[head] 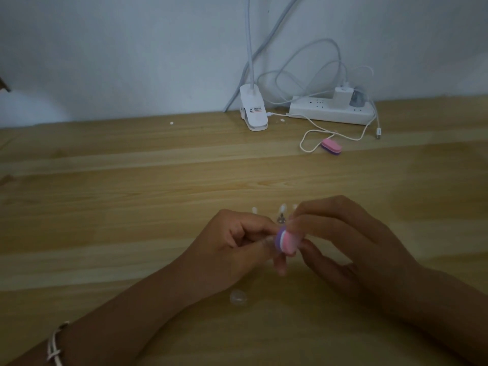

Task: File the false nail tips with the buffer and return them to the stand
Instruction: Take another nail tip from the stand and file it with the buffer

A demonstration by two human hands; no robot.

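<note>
My right hand [343,239] pinches a small pink, white and purple buffer block [365,241] between thumb and fingers. The purple face of the buffer meets a clear false nail tip [266,243] that my left hand [237,241] pinches at its fingertips; the tip is blurred and mostly hidden. Just behind my hands, several white nail tips [283,208] stand upright on a stand whose metal part [281,220] peeks out between the hands. The rest of the stand is hidden.
A clear round piece [238,297] lies on the wooden table [132,194] near my left wrist. A second pink and purple buffer [331,147] lies farther back among white cables. A clip lamp base [253,112] and a power strip [332,112] stand at the wall.
</note>
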